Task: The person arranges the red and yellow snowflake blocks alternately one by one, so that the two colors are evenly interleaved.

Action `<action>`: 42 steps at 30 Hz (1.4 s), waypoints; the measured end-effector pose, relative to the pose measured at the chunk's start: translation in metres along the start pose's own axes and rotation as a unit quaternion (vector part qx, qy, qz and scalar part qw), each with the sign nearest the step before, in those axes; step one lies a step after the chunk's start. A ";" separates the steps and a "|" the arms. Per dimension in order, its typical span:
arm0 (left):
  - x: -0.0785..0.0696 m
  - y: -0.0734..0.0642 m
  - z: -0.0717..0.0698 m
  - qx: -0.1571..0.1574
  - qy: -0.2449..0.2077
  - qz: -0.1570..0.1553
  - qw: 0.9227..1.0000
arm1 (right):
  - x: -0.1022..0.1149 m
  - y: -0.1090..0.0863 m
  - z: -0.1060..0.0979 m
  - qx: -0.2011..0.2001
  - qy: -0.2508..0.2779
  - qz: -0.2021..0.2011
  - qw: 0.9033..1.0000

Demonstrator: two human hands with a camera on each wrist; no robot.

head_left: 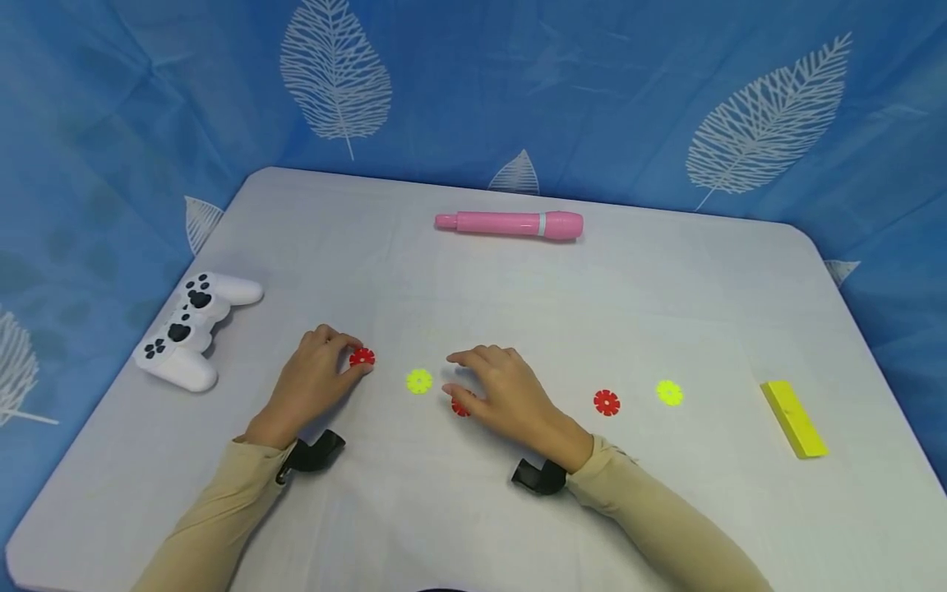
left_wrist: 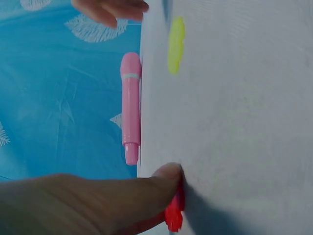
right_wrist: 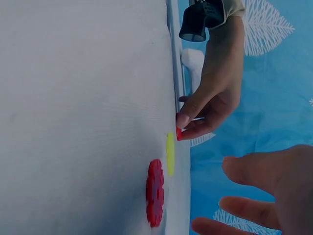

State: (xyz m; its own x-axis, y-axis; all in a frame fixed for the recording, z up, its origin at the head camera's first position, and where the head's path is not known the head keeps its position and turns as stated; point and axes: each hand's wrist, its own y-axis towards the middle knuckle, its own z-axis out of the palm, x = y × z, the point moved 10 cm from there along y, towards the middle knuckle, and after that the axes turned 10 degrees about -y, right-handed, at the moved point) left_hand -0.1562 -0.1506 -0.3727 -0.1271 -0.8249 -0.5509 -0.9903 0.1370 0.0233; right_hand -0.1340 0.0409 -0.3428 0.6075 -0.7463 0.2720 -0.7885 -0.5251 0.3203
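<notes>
A red flower-shaped disc (head_left: 362,356) is pinched between the thumb and fingers of my left hand (head_left: 309,380), at the left of the table. To the right of it lies a yellow notched disc (head_left: 418,381), flat on the cloth. My right hand (head_left: 510,396) hovers with thumb and fingers apart, holding nothing. A second red disc (right_wrist: 155,193) lies under that hand, partly covered by its thumb in the head view. Farther right are another red disc (head_left: 607,403) and another yellow disc (head_left: 669,393), both lying flat.
A white game controller (head_left: 185,330) lies at the table's left edge. Near the back edge rests a pink microphone-shaped stick (head_left: 510,224). At the right lies a yellow block (head_left: 794,419). A blue leaf-patterned cloth (head_left: 592,99) surrounds the white table (head_left: 666,288).
</notes>
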 end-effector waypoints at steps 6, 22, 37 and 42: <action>-0.003 0.000 0.001 0.001 -0.038 0.013 0.999 | 0.006 0.006 0.018 0.063 0.021 0.005 0.998; -0.022 0.036 -0.009 -0.013 -0.160 0.029 0.987 | 0.010 0.016 0.028 0.102 0.030 0.015 0.994; -0.009 0.103 0.009 -0.051 -0.216 -0.040 0.974 | 0.007 0.030 0.022 0.071 0.073 0.015 0.995; -0.006 0.112 0.013 -0.063 -0.197 -0.034 0.978 | 0.007 0.035 0.018 0.062 0.080 0.013 0.995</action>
State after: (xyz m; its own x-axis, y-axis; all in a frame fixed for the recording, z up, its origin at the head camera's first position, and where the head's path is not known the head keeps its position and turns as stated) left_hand -0.2655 -0.1237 -0.3775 -0.0530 -0.5516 -0.8324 -0.9980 -0.0007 0.0640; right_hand -0.1593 0.0103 -0.3457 0.5862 -0.6912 0.4226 -0.8042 -0.5597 0.2000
